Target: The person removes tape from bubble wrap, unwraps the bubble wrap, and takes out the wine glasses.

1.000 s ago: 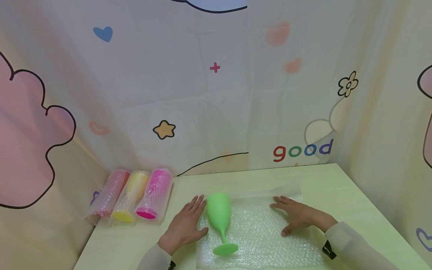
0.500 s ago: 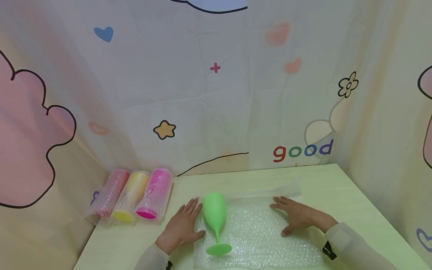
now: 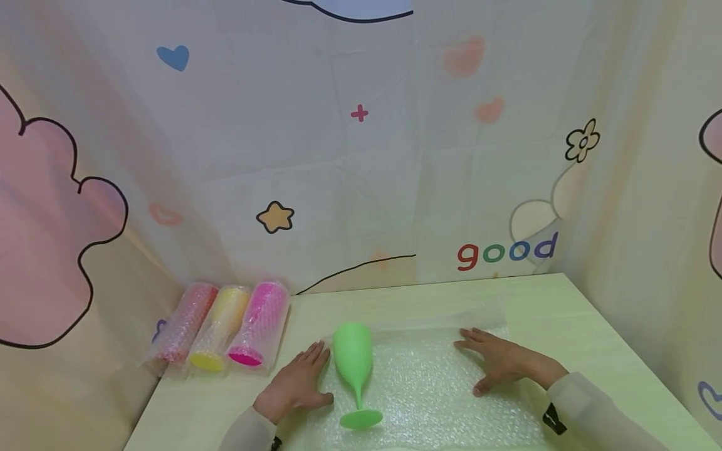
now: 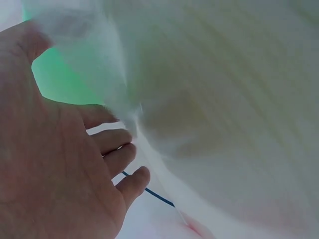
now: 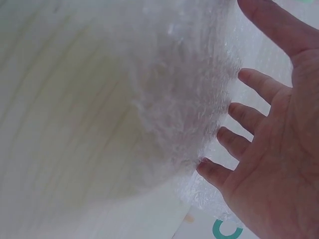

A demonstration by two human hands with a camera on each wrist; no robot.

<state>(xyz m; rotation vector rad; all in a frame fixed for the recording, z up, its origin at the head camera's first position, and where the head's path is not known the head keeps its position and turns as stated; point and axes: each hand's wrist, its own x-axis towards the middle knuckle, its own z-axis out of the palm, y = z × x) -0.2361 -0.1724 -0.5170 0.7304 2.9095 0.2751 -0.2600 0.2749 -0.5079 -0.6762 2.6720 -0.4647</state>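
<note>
A light green plastic goblet (image 3: pixel 353 369) lies on its side on a sheet of bubble wrap (image 3: pixel 434 382), its bowl toward the back wall and its round foot toward the person. Left of the goblet, the left hand (image 3: pixel 298 385) is spread at the sheet's left edge, fingertips on the film. The left wrist view has the left hand (image 4: pixel 75 144) with nearly straight fingers at the film's edge and green showing beyond. Over the sheet's right part rests the right hand (image 3: pixel 502 361), fingers spread; in the right wrist view its fingertips (image 5: pixel 239 112) touch the bubble wrap.
On the back left of the pale wooden table (image 3: pixel 570 326) lie three wrapped items: a red one (image 3: pixel 188 322), a yellow one (image 3: pixel 220 329) and a pink one (image 3: pixel 259 322). A printed curtain (image 3: pixel 361 169) hangs behind and along both sides.
The goblet has shifted a little to the left, and the sheet's left edge has moved left too. The left hand has drawn left and toward the person; the right hand has hardly moved.
</note>
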